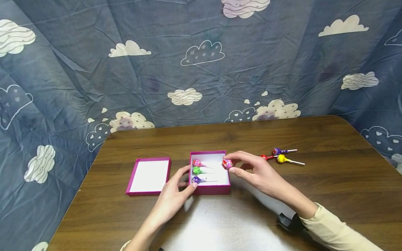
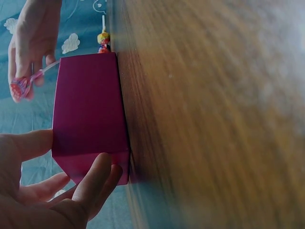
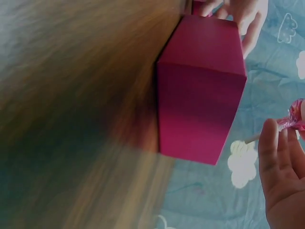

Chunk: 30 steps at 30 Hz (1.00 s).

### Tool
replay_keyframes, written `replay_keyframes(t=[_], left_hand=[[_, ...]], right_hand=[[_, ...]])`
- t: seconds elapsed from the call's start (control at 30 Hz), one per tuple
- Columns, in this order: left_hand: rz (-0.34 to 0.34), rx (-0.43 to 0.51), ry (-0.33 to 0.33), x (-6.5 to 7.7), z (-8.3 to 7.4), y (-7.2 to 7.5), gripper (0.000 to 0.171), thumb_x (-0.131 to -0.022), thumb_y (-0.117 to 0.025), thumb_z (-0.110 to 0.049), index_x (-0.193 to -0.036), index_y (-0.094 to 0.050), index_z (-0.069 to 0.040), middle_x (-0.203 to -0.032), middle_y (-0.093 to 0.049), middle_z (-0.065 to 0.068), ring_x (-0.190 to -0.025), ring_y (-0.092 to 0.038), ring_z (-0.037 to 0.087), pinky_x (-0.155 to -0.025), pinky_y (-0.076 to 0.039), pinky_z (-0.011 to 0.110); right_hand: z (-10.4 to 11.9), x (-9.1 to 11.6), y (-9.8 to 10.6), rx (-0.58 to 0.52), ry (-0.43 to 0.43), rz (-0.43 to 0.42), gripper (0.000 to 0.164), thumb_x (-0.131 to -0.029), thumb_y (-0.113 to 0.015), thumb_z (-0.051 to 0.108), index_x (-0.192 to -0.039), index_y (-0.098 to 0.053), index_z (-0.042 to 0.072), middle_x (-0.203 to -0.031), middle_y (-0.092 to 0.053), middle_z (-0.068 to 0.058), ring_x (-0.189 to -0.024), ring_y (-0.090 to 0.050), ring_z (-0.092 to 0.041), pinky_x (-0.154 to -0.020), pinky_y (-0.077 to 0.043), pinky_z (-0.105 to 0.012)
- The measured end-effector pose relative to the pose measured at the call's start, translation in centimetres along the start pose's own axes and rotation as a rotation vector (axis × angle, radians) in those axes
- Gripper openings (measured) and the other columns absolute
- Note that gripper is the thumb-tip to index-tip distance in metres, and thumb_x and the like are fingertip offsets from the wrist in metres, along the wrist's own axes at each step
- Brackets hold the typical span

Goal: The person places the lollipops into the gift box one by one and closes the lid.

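A magenta box (image 1: pixel 210 189) with a white inside stands on the table, holding a pink lollipop (image 1: pixel 197 162), a green lollipop (image 1: pixel 196 170) and a purple lollipop (image 1: pixel 196 179) in a column along its left side. My left hand (image 1: pixel 174 195) holds the box at its left side, thumb at the front corner and fingers against the left wall. Over the box's right edge, my right hand (image 1: pixel 257 172) pinches a red-and-pink wrapped lollipop (image 1: pixel 227 164) by its head. In the right wrist view its white stick (image 3: pixel 252 139) points downward.
Left of the box lies its magenta lid (image 1: pixel 149 176), white inside facing up. To the right on the table are a purple lollipop (image 1: pixel 277 151), a yellow lollipop (image 1: pixel 281 159) and a red lollipop (image 1: pixel 265 157). A cloud-patterned blue cloth (image 1: pixel 201 80) hangs behind the table.
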<state>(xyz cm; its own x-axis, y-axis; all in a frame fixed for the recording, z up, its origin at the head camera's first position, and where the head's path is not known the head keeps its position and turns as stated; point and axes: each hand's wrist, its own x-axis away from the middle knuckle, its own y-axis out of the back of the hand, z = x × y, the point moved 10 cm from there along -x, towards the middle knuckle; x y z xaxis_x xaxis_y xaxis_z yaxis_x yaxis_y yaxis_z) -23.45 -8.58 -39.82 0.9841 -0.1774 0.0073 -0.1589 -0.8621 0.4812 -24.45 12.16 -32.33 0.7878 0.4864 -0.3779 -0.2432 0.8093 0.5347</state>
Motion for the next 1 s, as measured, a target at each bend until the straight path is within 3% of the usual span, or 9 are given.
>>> replay_keyframes(t=[0.13,0.33,0.57,0.77,1.0], left_hand=[[-0.004,-0.003,-0.001,-0.1,0.1,0.0,0.055,-0.086,-0.066,-0.034,-0.136,-0.042,-0.039,-0.135,-0.048,-0.002,-0.104,-0.058,0.021,-0.077,-0.049,0.037],[-0.004,-0.006,-0.002,-0.1,0.2,0.0,0.055,-0.086,-0.066,-0.035,-0.135,-0.042,-0.041,-0.135,-0.049,-0.001,-0.104,-0.059,0.02,-0.077,-0.049,0.038],[0.001,-0.005,-0.008,-0.1,0.1,0.0,0.056,-0.086,-0.066,-0.035,-0.137,-0.043,-0.035,-0.137,-0.047,0.001,-0.104,-0.059,0.022,-0.078,-0.05,0.038],[0.005,-0.002,-0.007,-0.1,0.0,0.0,0.057,-0.087,-0.066,-0.034,-0.138,-0.042,-0.031,-0.136,-0.048,0.001,-0.104,-0.059,0.022,-0.078,-0.05,0.04],[0.011,0.008,-0.013,0.0,0.0,-0.1,0.056,-0.087,-0.065,-0.035,-0.138,-0.042,-0.031,-0.134,-0.05,0.0,-0.103,-0.059,0.021,-0.076,-0.05,0.038]], right_hand=[[0.0,-0.7,-0.7,-0.024,0.001,0.022,0.03,-0.09,-0.064,0.019,-0.119,-0.061,0.023,-0.108,-0.062,0.009,-0.094,-0.058,-0.012,-0.074,-0.05,-0.03],[2.4,-2.0,-1.8,-0.024,-0.033,0.06,0.029,-0.088,-0.065,0.01,-0.116,-0.062,0.017,-0.098,-0.063,0.004,-0.089,-0.058,-0.016,-0.073,-0.049,-0.031],[0.6,-3.2,-3.6,-0.027,-0.009,0.101,0.026,-0.088,-0.067,0.023,-0.113,-0.062,0.023,-0.095,-0.062,0.011,-0.088,-0.058,-0.011,-0.068,-0.049,-0.028],[0.1,-4.3,-5.4,0.003,-0.029,0.206,0.024,-0.087,-0.068,0.025,-0.11,-0.063,0.022,-0.092,-0.062,0.011,-0.086,-0.058,-0.009,-0.069,-0.05,-0.03],[-0.4,-5.0,-7.8,0.078,-0.042,0.355,0.02,-0.086,-0.069,0.015,-0.104,-0.063,0.02,-0.091,-0.061,0.007,-0.083,-0.058,-0.009,-0.068,-0.049,-0.028]])
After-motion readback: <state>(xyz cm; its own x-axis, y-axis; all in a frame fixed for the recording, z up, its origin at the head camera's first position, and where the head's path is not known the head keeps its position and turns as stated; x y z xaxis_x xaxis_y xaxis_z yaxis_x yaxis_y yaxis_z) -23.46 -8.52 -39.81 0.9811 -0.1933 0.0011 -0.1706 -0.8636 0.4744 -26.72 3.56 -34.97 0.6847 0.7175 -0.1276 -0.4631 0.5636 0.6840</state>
